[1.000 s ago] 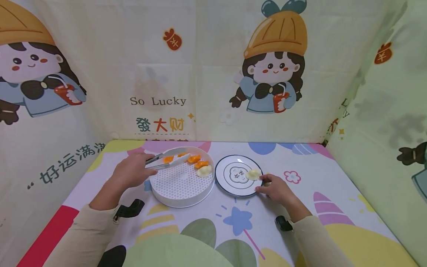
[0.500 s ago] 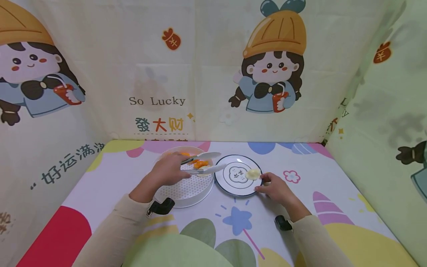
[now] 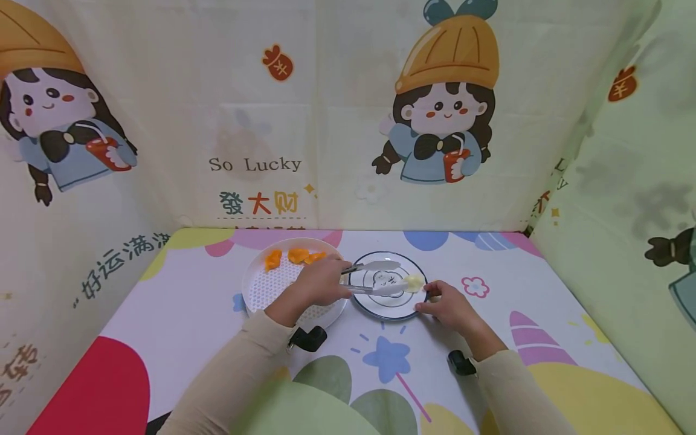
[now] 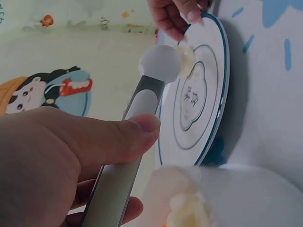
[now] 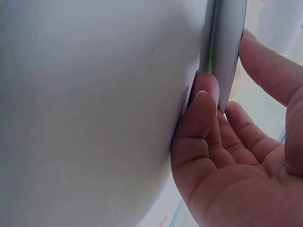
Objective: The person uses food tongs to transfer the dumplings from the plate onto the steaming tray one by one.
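Head view: soft, even light; faint shadow below right hand (image 3: 448,307). Left-wrist view: plate (image 4: 213,94) casts soft shadow on table (image 4: 270,127). Right-wrist view: dimmer, broad pale surface (image 5: 94,118) blurred.

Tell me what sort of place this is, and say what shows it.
Probably a small booth arranged for recording tabletop work, rather than an ordinary kitchen: cartoon-printed sheets enclose three sides of a brightly patterned table, and a black device sits on each wrist.
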### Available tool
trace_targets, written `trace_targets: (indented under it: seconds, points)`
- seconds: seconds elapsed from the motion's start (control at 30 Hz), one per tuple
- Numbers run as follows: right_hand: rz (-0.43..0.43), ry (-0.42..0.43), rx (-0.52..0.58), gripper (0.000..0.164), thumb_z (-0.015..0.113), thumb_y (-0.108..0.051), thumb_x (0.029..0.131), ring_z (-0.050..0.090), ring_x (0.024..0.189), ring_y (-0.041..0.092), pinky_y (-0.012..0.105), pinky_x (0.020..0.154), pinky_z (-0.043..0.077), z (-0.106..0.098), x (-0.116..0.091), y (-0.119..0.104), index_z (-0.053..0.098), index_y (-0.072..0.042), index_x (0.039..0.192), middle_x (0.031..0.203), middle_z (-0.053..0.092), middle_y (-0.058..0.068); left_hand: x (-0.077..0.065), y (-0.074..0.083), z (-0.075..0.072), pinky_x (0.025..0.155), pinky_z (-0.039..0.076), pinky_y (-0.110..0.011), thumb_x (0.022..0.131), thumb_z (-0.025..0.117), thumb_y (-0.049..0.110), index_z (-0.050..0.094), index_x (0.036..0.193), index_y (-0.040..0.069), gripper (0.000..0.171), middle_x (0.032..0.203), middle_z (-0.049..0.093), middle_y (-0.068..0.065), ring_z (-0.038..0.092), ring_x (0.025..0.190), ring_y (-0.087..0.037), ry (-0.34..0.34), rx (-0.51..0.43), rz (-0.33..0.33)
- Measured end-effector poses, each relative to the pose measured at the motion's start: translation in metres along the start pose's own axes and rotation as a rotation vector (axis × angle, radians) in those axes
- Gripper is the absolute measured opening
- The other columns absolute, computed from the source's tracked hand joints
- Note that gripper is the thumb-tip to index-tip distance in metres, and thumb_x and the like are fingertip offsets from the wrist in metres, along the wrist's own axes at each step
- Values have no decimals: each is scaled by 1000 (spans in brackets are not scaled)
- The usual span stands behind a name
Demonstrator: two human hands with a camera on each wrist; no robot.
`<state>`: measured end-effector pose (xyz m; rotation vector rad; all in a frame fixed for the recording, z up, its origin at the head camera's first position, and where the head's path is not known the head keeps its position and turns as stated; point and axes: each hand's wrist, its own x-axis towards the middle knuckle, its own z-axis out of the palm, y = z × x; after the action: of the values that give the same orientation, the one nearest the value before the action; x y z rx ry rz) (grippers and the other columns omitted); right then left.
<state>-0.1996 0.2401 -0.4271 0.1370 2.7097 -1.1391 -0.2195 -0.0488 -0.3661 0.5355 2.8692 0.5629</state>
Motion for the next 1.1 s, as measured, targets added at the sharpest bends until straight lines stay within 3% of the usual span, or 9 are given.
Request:
trace_targets:
  seconds: [0.3, 0.6, 0.9, 1.1]
  points:
    - [12, 6, 8, 55, 80, -24, 87, 54, 105, 34, 45, 87, 51, 0, -1, 0, 54, 1, 129, 124, 58, 20, 14, 17, 13, 82, 54, -31, 84, 82, 31, 62, 138, 12, 60, 121, 62, -8, 55, 93, -21, -3, 75, 33]
    - [8, -1, 18, 56, 80, -24, 87, 55, 101, 32, 40, 83, 53, 0, 0, 0, 54, 1, 129, 124, 57, 20, 21, 20, 16, 77, 53, -29, 86, 80, 30, 64, 137, 15, 56, 117, 63, -6, 55, 90, -20, -10, 82, 0]
    - [15, 1, 14, 55, 80, -24, 87, 54, 102, 32, 41, 84, 52, 0, -2, 1, 54, 0, 129, 124, 57, 20, 14, 15, 11, 72, 52, -27, 87, 79, 28, 64, 136, 16, 53, 120, 63, -5, 54, 91, -20, 3, 5, 2]
    - [14, 6, 21, 53, 80, -23, 87, 55, 101, 31, 40, 83, 53, 0, -2, 0, 55, -1, 127, 122, 58, 19, 0, 1, 0, 74, 54, -31, 87, 79, 25, 67, 133, 16, 49, 114, 65, -4, 56, 88, -20, 46, -26, 0]
